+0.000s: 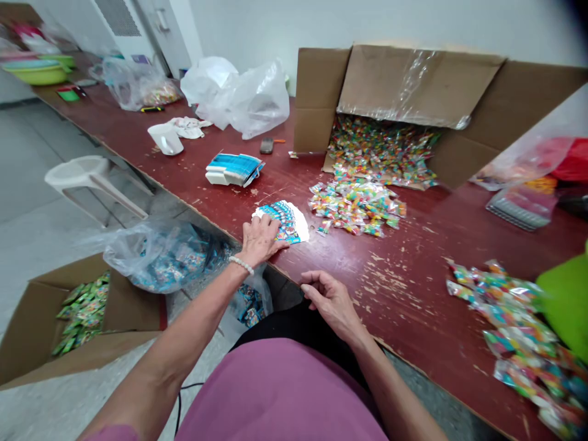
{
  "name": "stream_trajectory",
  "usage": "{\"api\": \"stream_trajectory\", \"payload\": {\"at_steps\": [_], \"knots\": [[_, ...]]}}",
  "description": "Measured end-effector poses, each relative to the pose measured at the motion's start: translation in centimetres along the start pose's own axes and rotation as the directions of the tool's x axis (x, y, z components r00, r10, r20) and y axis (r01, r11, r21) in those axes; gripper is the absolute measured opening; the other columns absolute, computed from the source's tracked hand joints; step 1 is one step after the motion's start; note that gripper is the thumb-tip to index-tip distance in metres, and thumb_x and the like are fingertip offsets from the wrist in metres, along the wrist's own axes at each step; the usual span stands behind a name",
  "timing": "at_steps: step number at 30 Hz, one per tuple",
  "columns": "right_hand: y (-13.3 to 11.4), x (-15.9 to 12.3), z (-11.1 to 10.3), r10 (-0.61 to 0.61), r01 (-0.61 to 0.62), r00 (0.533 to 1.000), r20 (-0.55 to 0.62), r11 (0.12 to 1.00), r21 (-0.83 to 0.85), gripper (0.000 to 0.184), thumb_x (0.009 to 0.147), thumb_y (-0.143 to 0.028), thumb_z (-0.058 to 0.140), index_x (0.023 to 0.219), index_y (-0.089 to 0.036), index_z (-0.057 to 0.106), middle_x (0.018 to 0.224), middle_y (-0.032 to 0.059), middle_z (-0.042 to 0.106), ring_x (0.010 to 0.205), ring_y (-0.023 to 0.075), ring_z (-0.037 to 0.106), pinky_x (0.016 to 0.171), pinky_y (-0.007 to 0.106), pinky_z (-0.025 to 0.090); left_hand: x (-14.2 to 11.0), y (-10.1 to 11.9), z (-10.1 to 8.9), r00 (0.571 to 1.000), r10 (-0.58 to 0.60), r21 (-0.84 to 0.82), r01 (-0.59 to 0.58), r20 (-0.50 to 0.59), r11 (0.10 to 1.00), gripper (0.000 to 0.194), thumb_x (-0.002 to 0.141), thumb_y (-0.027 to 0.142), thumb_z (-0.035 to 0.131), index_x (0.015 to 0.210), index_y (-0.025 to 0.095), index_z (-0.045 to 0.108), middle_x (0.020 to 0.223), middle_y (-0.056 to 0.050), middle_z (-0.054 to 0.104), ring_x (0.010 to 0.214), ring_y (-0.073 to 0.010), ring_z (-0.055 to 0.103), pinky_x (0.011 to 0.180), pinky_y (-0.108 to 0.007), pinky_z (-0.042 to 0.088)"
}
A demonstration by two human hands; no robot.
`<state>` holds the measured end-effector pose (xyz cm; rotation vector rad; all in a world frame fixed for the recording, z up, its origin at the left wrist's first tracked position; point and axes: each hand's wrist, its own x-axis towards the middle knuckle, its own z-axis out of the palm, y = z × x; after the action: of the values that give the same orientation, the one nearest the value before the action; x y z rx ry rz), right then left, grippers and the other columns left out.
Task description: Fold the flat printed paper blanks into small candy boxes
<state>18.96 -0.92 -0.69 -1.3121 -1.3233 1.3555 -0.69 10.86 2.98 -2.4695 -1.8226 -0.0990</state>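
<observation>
My left hand [263,237] rests on a fan of flat blue printed pieces [287,217] with white ends, at the table's front edge. Its fingers are spread over the near side; whether the pieces are cards or small bags I cannot tell. My right hand [331,301] hovers by the table edge, fingers loosely curled and thumb apart, with nothing visible in it. Beyond the fan lies a stack of similar blue pieces [235,168]. Right of the fan spreads a pile of clear-wrapped colourful candies [361,205], spilling from an open cardboard box [316,101].
More wrapped candies [519,334] lie at the right beside a bright green object [567,294]. Plastic bags [248,98] and a white cup [165,139] stand farther along the red table [404,269]. A white stool [85,174] and a carton of green packets [133,306] are on the floor.
</observation>
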Motion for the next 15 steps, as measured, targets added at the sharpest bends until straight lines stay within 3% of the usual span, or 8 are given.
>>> {"api": "stream_trajectory", "payload": {"at_steps": [5, 8, 10, 12, 15], "knots": [[-0.3, 0.5, 0.1, 0.041, -0.037, 0.999, -0.019, 0.988, 0.151, 0.029, 0.080, -0.039, 0.072, 0.101, -0.019, 0.069, 0.085, 0.0022, 0.067, 0.067, 0.0139, 0.061, 0.046, 0.020, 0.051, 0.1, 0.2, -0.6, 0.994, -0.033, -0.092, 0.024, -0.105, 0.995, 0.045, 0.087, 0.053, 0.067, 0.112, 0.016, 0.060, 0.120, -0.018, 0.060, 0.112, -0.0350, 0.051, 0.084, -0.040, 0.038], [-0.9, 1.2, 0.1, 0.141, -0.097, 0.986, -0.094, 0.925, 0.367, 0.049, 0.072, -0.045, 0.079, 0.112, -0.021, 0.063, 0.101, 0.0042, 0.066, 0.064, 0.0117, 0.061, 0.043, 0.020, 0.049, -0.6, 1.0, -0.6, 0.981, -0.135, -0.387, 0.073, -0.136, 0.919, 0.023, 0.086, 0.040, 0.068, 0.096, 0.020, 0.060, 0.095, -0.008, 0.065, 0.096, -0.0272, 0.057, 0.079, -0.034, 0.039], [-1.4, 1.7, 0.2, 0.193, -0.092, 0.968, -0.162, 0.870, 0.484, 0.065, 0.069, -0.048, 0.083, 0.123, -0.024, 0.055, 0.114, 0.0052, 0.064, 0.066, 0.0111, 0.063, 0.045, 0.020, 0.050, -1.7, 2.0, -0.6, 0.977, -0.200, -0.694, 0.089, -0.079, 0.714, 0.021, 0.082, 0.036, 0.072, 0.083, 0.021, 0.057, 0.078, 0.000, 0.060, 0.078, -0.0193, 0.056, 0.072, -0.028, 0.039], [-2.0, 2.0, 0.1, 0.181, -0.055, 0.965, -0.191, 0.848, 0.528, 0.066, 0.070, -0.050, 0.082, 0.124, -0.026, 0.053, 0.113, 0.0040, 0.066, 0.070, 0.0124, 0.064, 0.050, 0.021, 0.052, -3.3, 3.1, -1.0, 0.979, -0.201, -0.910, 0.103, 0.022, 0.403, 0.031, 0.074, 0.035, 0.079, 0.075, 0.020, 0.053, 0.071, 0.004, 0.055, 0.068, -0.0136, 0.052, 0.066, -0.023, 0.038], [-2.9, 1.8, -0.2, 0.087, -0.007, 0.987, -0.134, 0.863, 0.505, 0.049, 0.075, -0.053, 0.079, 0.107, -0.023, 0.060, 0.088, 0.0006, 0.069, 0.065, 0.0145, 0.062, 0.055, 0.025, 0.053, -6.1, 4.5, -1.8, 0.961, -0.010, -0.960, 0.277, 0.278, -0.023, 0.034, 0.070, 0.034, 0.084, 0.081, 0.018, 0.056, 0.074, 0.004, 0.059, 0.065, -0.0109, 0.055, 0.066, -0.022, 0.042]]}}
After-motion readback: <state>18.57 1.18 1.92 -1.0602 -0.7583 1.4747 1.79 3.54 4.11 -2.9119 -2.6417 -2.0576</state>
